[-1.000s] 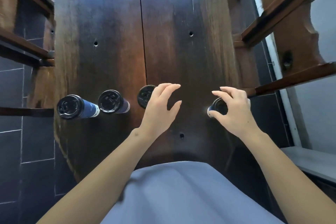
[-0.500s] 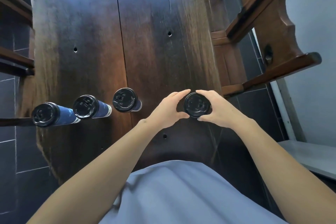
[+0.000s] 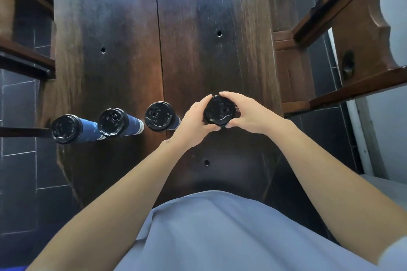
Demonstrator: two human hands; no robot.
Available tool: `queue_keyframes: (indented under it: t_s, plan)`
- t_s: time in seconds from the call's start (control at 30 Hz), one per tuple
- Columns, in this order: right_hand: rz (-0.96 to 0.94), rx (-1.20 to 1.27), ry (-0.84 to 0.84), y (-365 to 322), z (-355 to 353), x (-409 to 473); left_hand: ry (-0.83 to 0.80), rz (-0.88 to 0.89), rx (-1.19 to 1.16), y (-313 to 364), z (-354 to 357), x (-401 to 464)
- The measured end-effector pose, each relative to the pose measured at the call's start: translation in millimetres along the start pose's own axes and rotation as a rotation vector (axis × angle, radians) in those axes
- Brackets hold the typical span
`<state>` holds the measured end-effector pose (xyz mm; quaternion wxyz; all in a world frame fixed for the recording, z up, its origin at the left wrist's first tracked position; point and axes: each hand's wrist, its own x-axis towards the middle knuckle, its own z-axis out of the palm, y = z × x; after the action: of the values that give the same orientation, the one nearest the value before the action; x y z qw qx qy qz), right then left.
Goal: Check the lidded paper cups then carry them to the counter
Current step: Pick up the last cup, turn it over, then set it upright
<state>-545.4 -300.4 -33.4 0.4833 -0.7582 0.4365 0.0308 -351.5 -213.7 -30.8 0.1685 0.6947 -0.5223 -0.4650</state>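
Since a second ago, both hands have come together on one cup. Then the left hand [image 3: 193,125] was open in the air and the right hand [image 3: 248,116] was alone on the cup. Now the person is gripping the cup's black lid [image 3: 219,111] from both sides, with fingers closed around its rim. This cup is sitting on the dark wooden table [image 3: 198,39], near the person. Three more cups with black lids [image 3: 159,116] [image 3: 113,122] [image 3: 65,130] are standing in a row to the left, the far two showing blue sides. Wooden chairs [image 3: 352,28] are standing beside the table.
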Motion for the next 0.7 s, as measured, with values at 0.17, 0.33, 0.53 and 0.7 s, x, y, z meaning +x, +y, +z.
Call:
queue_keyframes:
  t_s: [0.17,0.33,0.53,0.7]
  plan:
    - [-0.017,0.009,0.01,-8.5,-1.3,14.9,0.078,-0.022,-0.053,0.4,-11.4,2.3]
    - [-0.004,0.008,-0.001,-10.0,0.9,20.2,0.104,-0.03,-0.097,-4.2,-13.6,-1.1]
    - [-0.036,-0.005,-0.034,-8.6,3.4,23.5,0.104,-0.032,-0.117,-12.8,-12.9,-4.8]
    - [0.033,0.021,0.094,-24.5,10.4,36.4,0.102,-0.04,-0.115,-16.4,-11.6,-5.5]
